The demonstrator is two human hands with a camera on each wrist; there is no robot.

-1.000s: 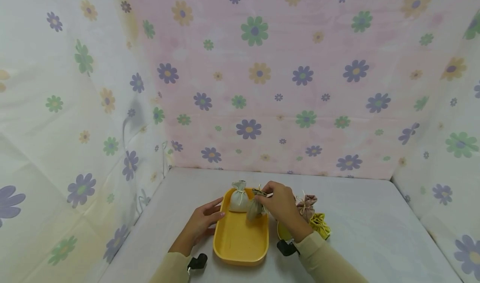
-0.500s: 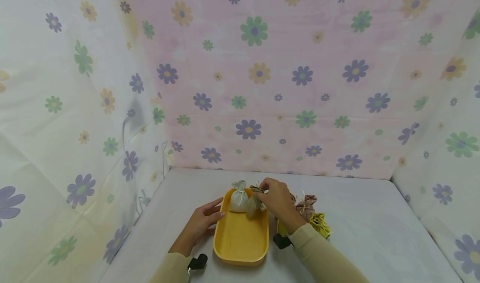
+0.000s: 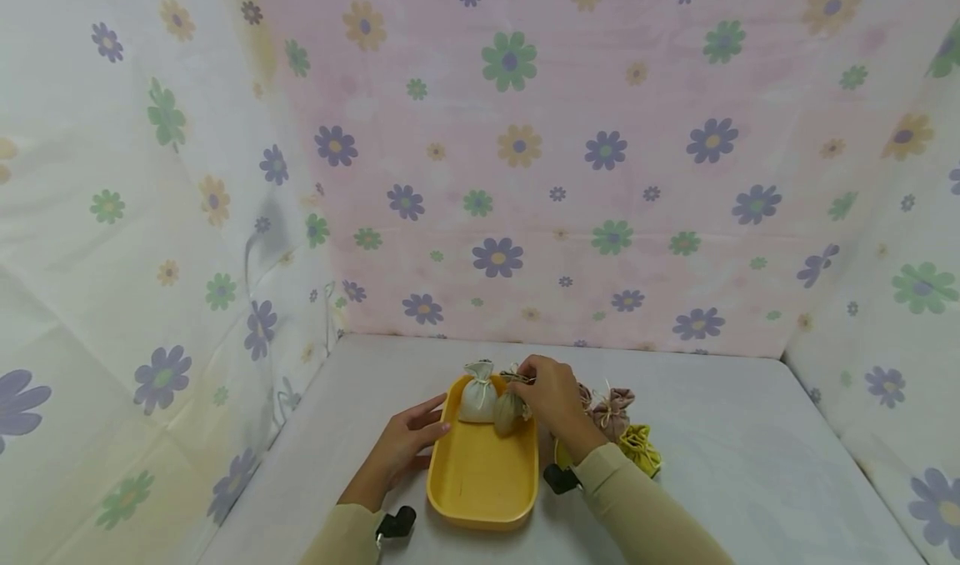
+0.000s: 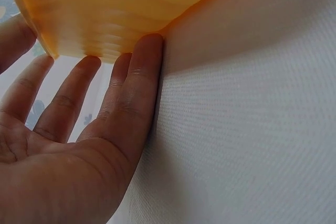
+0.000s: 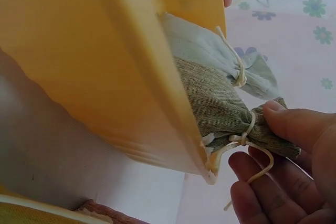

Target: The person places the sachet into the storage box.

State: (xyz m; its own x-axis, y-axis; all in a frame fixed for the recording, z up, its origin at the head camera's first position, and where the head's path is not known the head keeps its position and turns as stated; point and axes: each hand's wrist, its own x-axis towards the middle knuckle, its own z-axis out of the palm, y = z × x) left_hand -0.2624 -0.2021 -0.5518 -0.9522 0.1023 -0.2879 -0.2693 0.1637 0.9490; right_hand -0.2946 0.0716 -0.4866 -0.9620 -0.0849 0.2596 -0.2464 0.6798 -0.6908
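In the head view, a yellow tray (image 3: 480, 486) stands on the table. At its far end, a pale grey-white drawstring pouch (image 3: 477, 400) leans beside an olive-brown drawstring pouch (image 3: 507, 416). My right hand (image 3: 553, 398) pinches the olive pouch's gathered neck between thumb and fingers; the right wrist view shows its cream cord (image 5: 242, 139) hanging in a loop. My left hand (image 3: 408, 440) rests along the tray's left side, thumb over the rim. Its straight fingers (image 4: 142, 77) touch the tray's outer wall in the left wrist view.
Right of the tray sit a dusty-pink pouch (image 3: 613, 411) and a mustard-yellow pouch (image 3: 641, 448). A yellow-green rimmed thing (image 3: 563, 458) there is mostly hidden by my right arm. Flower-print cloth (image 3: 517, 215) encloses the white table on the back and both sides.
My right hand has shifted slightly left and away from me, and the olive pouch has come closer to the pale one. My left hand and the tray have stayed in place.
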